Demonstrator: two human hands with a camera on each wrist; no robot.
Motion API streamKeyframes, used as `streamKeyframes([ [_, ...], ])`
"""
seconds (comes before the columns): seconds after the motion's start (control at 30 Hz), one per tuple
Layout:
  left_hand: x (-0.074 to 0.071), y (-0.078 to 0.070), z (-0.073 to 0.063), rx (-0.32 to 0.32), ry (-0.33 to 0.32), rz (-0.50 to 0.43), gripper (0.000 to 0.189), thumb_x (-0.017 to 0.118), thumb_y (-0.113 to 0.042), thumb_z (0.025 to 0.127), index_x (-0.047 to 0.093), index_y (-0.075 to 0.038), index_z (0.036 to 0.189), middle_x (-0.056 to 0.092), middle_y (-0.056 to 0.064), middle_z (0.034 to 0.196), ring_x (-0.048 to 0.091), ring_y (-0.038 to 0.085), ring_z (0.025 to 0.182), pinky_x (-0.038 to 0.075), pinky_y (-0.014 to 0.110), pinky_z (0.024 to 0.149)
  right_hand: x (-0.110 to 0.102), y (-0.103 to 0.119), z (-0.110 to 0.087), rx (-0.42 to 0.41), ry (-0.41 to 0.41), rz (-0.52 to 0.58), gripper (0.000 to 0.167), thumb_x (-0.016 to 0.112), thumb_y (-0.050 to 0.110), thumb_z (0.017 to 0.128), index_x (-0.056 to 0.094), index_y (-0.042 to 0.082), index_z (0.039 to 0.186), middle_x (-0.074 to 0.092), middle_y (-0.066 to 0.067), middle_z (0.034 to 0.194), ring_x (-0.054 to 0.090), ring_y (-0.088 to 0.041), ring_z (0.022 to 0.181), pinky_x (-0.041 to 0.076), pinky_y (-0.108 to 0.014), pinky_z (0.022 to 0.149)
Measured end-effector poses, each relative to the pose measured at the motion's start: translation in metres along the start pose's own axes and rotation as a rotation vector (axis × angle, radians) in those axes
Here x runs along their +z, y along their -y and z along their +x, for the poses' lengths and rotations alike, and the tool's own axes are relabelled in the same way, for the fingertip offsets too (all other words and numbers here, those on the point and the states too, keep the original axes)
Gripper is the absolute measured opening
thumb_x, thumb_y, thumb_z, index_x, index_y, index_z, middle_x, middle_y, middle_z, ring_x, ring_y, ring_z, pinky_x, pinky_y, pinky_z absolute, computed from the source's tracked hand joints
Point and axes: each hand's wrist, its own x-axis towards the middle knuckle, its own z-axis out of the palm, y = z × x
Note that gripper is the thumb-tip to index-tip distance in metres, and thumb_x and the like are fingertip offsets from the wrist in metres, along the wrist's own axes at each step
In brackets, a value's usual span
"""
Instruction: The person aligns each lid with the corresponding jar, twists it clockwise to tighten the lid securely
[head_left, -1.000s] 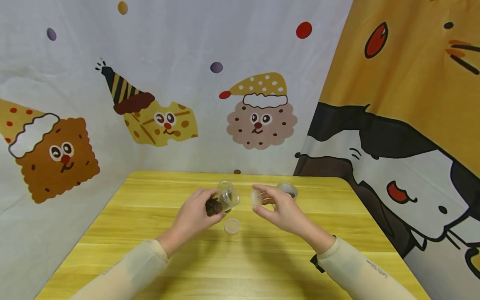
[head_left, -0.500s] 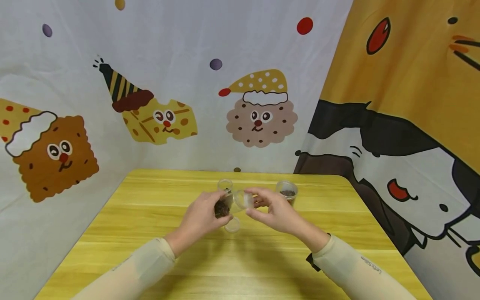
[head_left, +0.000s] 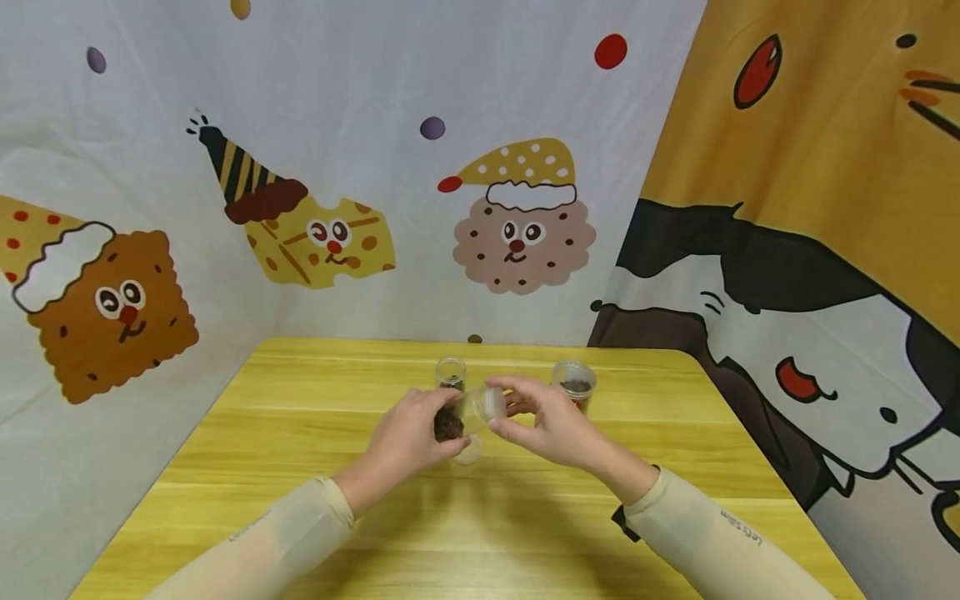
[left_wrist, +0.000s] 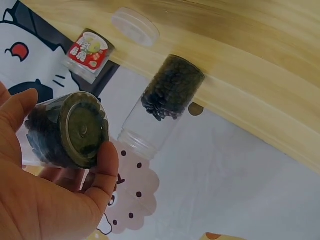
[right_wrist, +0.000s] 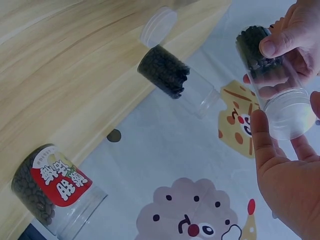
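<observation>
My left hand [head_left: 401, 437] grips a clear plastic jar [head_left: 471, 412], tilted with its mouth toward the right. Dark, seed-like pieces [left_wrist: 45, 131] are gathered at its base end. My right hand [head_left: 553, 423] pinches a translucent round lid [right_wrist: 289, 115] by the edge, and it sits over the jar's mouth. A second loose lid [head_left: 468, 452] lies flat on the table just below the held jar. Behind my left fingers stands another uncapped jar [right_wrist: 165, 72], partly filled with dark pieces.
A wider jar [right_wrist: 57, 187] with a red label and dark contents stands open at the right, beyond my right hand. The yellow wood-grain table [head_left: 480, 533] ends at a cartoon-printed cloth [head_left: 337, 100] at the back and sides.
The left hand has moved right with the jar, and the right hand has moved slightly left with its lid. Jar mouth and lid, apart a second ago, now meet.
</observation>
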Motion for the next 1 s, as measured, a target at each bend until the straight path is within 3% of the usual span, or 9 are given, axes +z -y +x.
streamKeyframes([
  [0.27,0.0011,-0.0026,-0.0021,0.008,-0.002,-0.003,0.063,0.095,-0.040,0.081,0.071,-0.012,0.133,0.077,0.004,0.119,0.067,0.023,0.101,0.062,0.043,0.079,0.0019,-0.0002,0.0001,-0.014,0.012,-0.004,0.060,0.082,0.023,0.097,0.059,0.012,0.151,0.071,-0.010,0.138,0.076,-0.021,0.111,0.064,-0.046,0.098],
  [0.73,0.0028,-0.0029,-0.0048,-0.013,0.002,0.010,0.066,0.095,-0.042,0.081,0.070,-0.013,0.135,0.078,0.005,0.121,0.068,0.022,0.104,0.063,0.044,0.081,0.0027,0.0003,0.0018,0.002,0.023,-0.045,0.060,0.083,0.019,0.095,0.059,0.011,0.150,0.072,-0.007,0.134,0.076,-0.021,0.111,0.064,-0.036,0.098],
  [1.0,0.0044,-0.0021,-0.0059,0.004,-0.012,0.002,0.064,0.096,-0.040,0.079,0.072,-0.012,0.132,0.079,0.005,0.121,0.067,0.020,0.099,0.063,0.043,0.080,0.0054,0.0000,0.0008,-0.029,0.013,-0.058,0.060,0.083,0.022,0.095,0.060,0.010,0.149,0.073,-0.010,0.134,0.077,-0.022,0.108,0.065,-0.036,0.096],
])
